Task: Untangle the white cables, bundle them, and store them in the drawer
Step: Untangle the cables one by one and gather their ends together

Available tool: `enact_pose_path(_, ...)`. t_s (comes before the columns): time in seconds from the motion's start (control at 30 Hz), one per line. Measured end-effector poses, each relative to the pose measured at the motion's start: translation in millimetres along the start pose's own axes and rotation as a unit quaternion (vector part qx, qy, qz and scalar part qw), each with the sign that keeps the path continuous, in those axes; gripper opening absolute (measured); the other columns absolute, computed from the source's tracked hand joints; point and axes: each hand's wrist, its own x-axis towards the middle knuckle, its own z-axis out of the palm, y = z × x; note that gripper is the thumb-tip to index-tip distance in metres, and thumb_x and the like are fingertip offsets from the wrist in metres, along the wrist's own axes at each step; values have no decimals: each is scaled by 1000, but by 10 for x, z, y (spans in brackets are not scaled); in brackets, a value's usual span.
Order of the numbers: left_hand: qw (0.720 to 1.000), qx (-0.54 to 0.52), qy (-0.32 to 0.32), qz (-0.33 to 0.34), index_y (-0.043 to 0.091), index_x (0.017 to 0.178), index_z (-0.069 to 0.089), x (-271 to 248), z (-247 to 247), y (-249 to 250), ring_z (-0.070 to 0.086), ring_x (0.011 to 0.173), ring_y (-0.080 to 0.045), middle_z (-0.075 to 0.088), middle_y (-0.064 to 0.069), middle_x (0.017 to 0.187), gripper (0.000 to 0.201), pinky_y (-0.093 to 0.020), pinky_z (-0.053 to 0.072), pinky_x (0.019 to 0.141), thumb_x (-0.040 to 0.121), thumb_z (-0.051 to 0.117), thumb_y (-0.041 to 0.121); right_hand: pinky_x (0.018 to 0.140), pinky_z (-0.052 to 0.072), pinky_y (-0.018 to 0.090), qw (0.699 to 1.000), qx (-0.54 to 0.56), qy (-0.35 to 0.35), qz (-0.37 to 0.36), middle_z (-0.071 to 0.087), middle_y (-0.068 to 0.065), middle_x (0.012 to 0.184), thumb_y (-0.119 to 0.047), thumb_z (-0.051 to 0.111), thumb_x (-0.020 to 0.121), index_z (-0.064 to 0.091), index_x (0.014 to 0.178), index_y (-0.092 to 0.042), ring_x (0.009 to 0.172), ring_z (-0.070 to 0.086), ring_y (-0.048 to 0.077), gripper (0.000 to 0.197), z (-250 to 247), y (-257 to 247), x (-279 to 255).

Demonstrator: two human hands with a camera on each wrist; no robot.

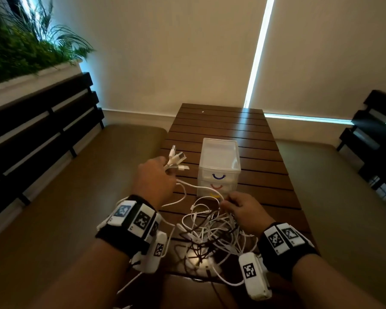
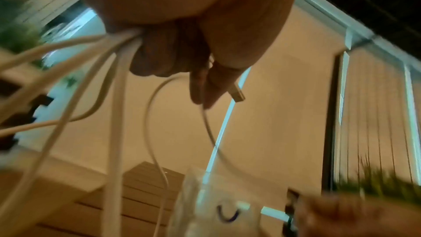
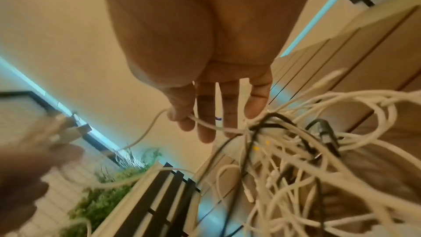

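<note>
My left hand (image 1: 155,179) is fisted round a bunch of white cable ends (image 1: 176,160); the plugs fan out above my knuckles, and the cords drop from the underside of the fist. My right hand (image 1: 243,210) pinches a single white cable (image 3: 205,123) between thumb and forefinger, the other fingers straight; that strand runs across to my left hand. Just below my right fingers lies the tangle of white cables (image 1: 214,233), with a few dark cables (image 3: 323,129) threaded through it, heaped on the near end of the slatted wooden table (image 1: 265,175).

Behind the tangle, just beyond both hands, stands a small clear plastic drawer unit (image 1: 218,163) with blue, red and yellow curved handles, one above the other; all drawers look pushed in.

Left of the table: a cushioned bench (image 1: 76,197), a dark slatted backrest (image 1: 38,130), a planter of green fronds (image 1: 20,47). Both wrists carry black bands with printed marker tags (image 1: 132,219).
</note>
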Motion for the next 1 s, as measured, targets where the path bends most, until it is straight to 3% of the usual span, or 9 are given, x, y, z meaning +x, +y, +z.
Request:
enact_pose_path(0.07, 999, 34, -12, 9, 27, 79, 52, -55, 44, -7, 39, 59, -12, 45, 9, 66, 12, -24, 31, 58, 85, 60, 22, 77, 53, 38, 1000, 24, -2, -14, 68, 3, 82, -22, 58, 94, 67, 88, -16, 78, 64, 19, 12, -17, -67, 14)
enact_pose_path(0.2, 987, -89, -125, 51, 25, 87, 71, -221, 278, 66, 59, 61, -6, 61, 11, 67, 6, -13, 38, 50, 84, 69, 30, 67, 47, 31, 992, 86, -85, -37, 63, 6, 78, -16, 55, 96, 70, 93, -17, 69, 55, 15, 15, 10, -225, 6)
enact_pose_path(0.3, 973, -107, -192, 71, 31, 71, 67, -271, 386, 59, 63, 63, -8, 68, 6, 70, 11, -24, 48, 56, 82, 72, 34, 65, 45, 30, 983, 151, -85, -57, 60, 18, 79, -12, 54, 96, 69, 94, -9, 70, 53, 20, 15, -17, -284, -17)
enact_pose_path(0.47, 980, -173, -95, 39, 17, 82, 74, -127, 293, 38, 44, 38, -1, 55, 9, 51, 7, -15, 32, 41, 85, 68, 16, 77, 53, 36, 986, 45, -158, -15, 64, 0, 78, -16, 60, 92, 63, 84, -17, 74, 60, 14, 9, -53, -131, -34)
enact_pose_path(0.57, 995, -96, -32, 25, 16, 83, 71, -30, 134, -11, 44, 45, -3, 51, 11, 53, 8, -11, 27, 40, 86, 64, 17, 85, 52, 45, 990, -24, -136, 20, 70, 1, 85, -26, 60, 92, 64, 85, -20, 83, 65, 23, 10, -10, -12, 10)
enact_pose_path(0.67, 1000, -11, 1, 3, 19, 90, 68, -13, 39, -69, 40, 53, -4, 49, 9, 63, 6, -13, 29, 42, 89, 62, 21, 78, 51, 37, 991, -107, -83, 8, 67, -2, 80, -26, 56, 95, 61, 84, -18, 78, 62, 16, 15, -7, -72, 54)
enact_pose_path(0.8, 994, -28, -85, 67, 24, 95, 67, -156, 185, 23, 49, 56, 1, 64, 6, 76, 12, -11, 31, 48, 87, 65, 32, 68, 48, 31, 993, -90, -48, -65, 62, -5, 74, -21, 57, 95, 66, 90, -18, 67, 55, 9, 11, 32, -312, 37)
enact_pose_path(0.9, 978, -23, -185, 93, 22, 85, 70, -237, 356, 76, 62, 68, -12, 68, 3, 75, 17, -26, 48, 60, 84, 68, 39, 60, 47, 18, 995, -3, -33, -98, 70, 6, 85, -15, 57, 95, 70, 104, -17, 68, 60, 10, 17, 60, -437, 22)
enact_pose_path(1.0, 981, -82, -162, 73, 26, 66, 64, -192, 346, 45, 56, 52, -1, 62, 7, 58, 19, -22, 44, 52, 85, 68, 26, 61, 50, 20, 994, 78, -51, -55, 69, 12, 84, -14, 61, 92, 65, 95, -8, 68, 61, 11, 8, 17, -410, -13)
